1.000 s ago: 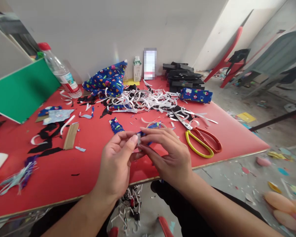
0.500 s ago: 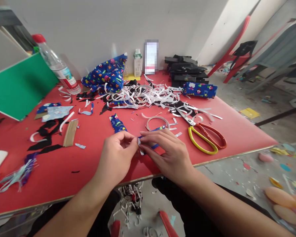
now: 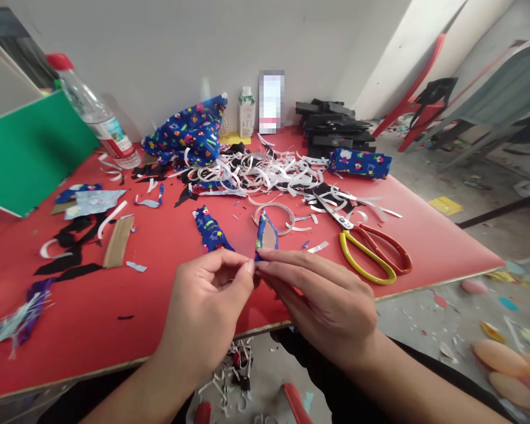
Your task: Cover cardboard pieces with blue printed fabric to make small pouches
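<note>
At the far left a green board (image 3: 30, 150) leans at the edge of the red surface (image 3: 159, 282), with a clear bottle (image 3: 92, 115) tilted just behind it. Black scraps (image 3: 73, 244) and a brown card strip (image 3: 118, 241) lie nearer the person. The left hand (image 3: 207, 312) has its thumb and forefinger pinched together on the lower end of a small blue patterned strip (image 3: 265, 234), which stands up above the surface between the two hands. The right hand (image 3: 327, 300) meets it fingertip to fingertip, pinching the same end. A second blue piece (image 3: 209, 229) lies flat just beyond the left hand. Behind, a heap of white curls (image 3: 256, 171) spreads across the middle. To the right, scissors (image 3: 371, 253) with yellow and red handles rest on the surface.
</note>
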Demonstrator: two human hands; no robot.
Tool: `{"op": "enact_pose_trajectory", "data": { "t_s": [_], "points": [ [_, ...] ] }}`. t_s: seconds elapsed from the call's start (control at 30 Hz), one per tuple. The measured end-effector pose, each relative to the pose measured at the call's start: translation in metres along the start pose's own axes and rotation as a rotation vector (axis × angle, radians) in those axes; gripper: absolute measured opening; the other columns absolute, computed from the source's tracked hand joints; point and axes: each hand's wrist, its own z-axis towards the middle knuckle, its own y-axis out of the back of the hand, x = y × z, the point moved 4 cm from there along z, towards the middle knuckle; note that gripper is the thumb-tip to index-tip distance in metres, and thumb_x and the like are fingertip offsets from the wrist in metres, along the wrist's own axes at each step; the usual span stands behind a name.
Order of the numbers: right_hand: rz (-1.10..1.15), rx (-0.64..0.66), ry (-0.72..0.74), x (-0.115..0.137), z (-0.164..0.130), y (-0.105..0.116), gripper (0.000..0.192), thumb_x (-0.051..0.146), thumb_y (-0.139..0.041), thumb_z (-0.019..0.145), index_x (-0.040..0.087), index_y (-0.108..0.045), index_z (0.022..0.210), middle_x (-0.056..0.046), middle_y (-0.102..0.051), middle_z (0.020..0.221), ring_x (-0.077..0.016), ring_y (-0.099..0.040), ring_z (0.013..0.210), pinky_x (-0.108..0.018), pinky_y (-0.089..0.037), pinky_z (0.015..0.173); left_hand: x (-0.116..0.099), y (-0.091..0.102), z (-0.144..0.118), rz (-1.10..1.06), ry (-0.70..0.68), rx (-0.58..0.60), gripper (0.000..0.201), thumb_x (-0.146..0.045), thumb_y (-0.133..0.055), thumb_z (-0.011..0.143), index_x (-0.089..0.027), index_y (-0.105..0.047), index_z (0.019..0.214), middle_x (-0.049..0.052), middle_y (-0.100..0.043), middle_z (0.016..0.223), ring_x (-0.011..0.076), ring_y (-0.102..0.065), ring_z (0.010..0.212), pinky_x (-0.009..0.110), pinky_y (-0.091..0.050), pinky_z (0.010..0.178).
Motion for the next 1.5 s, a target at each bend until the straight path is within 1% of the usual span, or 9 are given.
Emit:
{"op": "enact_pose_trajectory", "data": {
  "t_s": [0.17,0.37,0.6,0.7,1.03,1.17,1.27,1.33,1.5],
  "points": [
    [-0.013,-0.008,-0.04,-0.001,-0.001,0.0,0.019,0.003,-0.068,0.095,0.017,-0.077,0.105,-0.008,-0.084,0.11,-0.0163,-0.081,0.097,-0.026,-0.065,0.092,-0.003,-0.003,-0.002,-0.024,-0.024,0.028,0.017,-0.033,-0.073,0.088,-0.02,-0.082,0.082,0.004,-0.074,0.07,0.0166,-0.068,0.065,0.022,-0.054,0.056],
    [0.003,-0.007,-0.046,-0.004,-0.003,-0.003,0.024,0.004,-0.067,0.096,0.022,-0.076,0.107,-0.006,-0.083,0.111,-0.0178,-0.081,0.097,-0.029,-0.067,0.09,-0.001,-0.004,-0.003,-0.016,-0.006,0.027,0.017,-0.034,-0.072,0.088,-0.02,-0.081,0.084,0.003,-0.071,0.067,0.0154,-0.061,0.058,0.022,-0.048,0.049],
    [0.007,0.029,-0.085,-0.002,-0.001,-0.003,0.021,0.005,-0.065,0.097,0.023,-0.072,0.104,-0.004,-0.082,0.106,-0.0165,-0.08,0.095,-0.027,-0.067,0.088,-0.002,-0.003,-0.006,0.037,-0.072,0.039,0.018,-0.032,-0.07,0.091,-0.021,-0.082,0.083,0.005,-0.074,0.072,0.019,-0.067,0.065,0.026,-0.055,0.059],
    [0.026,0.051,-0.108,-0.003,-0.001,-0.003,0.02,0.004,-0.064,0.097,0.023,-0.071,0.102,-0.004,-0.08,0.105,-0.0162,-0.079,0.096,-0.027,-0.066,0.088,-0.003,-0.003,-0.006,0.043,-0.071,0.043,0.018,-0.031,-0.071,0.09,-0.02,-0.082,0.082,0.005,-0.074,0.071,0.0197,-0.068,0.065,0.026,-0.055,0.058],
    [0.062,0.055,-0.127,-0.006,-0.002,-0.001,0.017,0.006,-0.064,0.098,0.022,-0.069,0.1,-0.004,-0.078,0.105,-0.0141,-0.078,0.095,-0.025,-0.064,0.089,-0.002,-0.005,-0.005,-0.016,-0.016,0.04,0.017,-0.033,-0.073,0.087,-0.02,-0.08,0.078,0.003,-0.067,0.063,0.017,-0.062,0.059,0.022,-0.045,0.048],
    [0.06,0.065,-0.122,-0.008,-0.004,-0.003,0.017,0.008,-0.063,0.099,0.023,-0.069,0.101,-0.005,-0.078,0.107,-0.0165,-0.078,0.096,-0.029,-0.065,0.087,0.004,-0.004,-0.004,-0.027,0.029,0.037,0.019,-0.036,-0.074,0.087,-0.019,-0.077,0.079,0.003,-0.067,0.064,0.0162,-0.061,0.058,0.023,-0.049,0.051],
    [0.079,0.087,-0.098,-0.009,-0.001,-0.003,0.016,0.009,-0.061,0.101,0.023,-0.067,0.101,-0.006,-0.078,0.106,-0.0172,-0.077,0.096,-0.03,-0.065,0.085,0.01,0.0,0.002,-0.069,0.051,-0.004,0.02,-0.036,-0.075,0.087,-0.019,-0.075,0.079,0.004,-0.072,0.07,0.0167,-0.067,0.065,0.025,-0.056,0.063],
    [0.082,0.116,-0.081,-0.011,0.002,0.001,0.014,0.01,-0.062,0.101,0.023,-0.066,0.1,-0.006,-0.077,0.104,-0.0167,-0.077,0.094,-0.028,-0.063,0.083,0.014,0.005,0.008,-0.161,0.062,-0.052,0.02,-0.035,-0.076,0.087,-0.018,-0.073,0.079,0.005,-0.075,0.076,0.0173,-0.071,0.071,0.026,-0.059,0.071],
    [-0.045,0.162,-0.076,-0.034,0.012,0.027,0.009,0.016,-0.064,0.101,0.023,-0.064,0.097,-0.004,-0.076,0.098,-0.0173,-0.076,0.089,-0.028,-0.06,0.078,0.014,0.019,0.021,-0.417,0.039,-0.19,0.015,-0.026,-0.078,0.084,-0.016,-0.072,0.076,0.006,-0.079,0.08,0.018,-0.076,0.078,0.03,-0.063,0.079]
  ]
}}
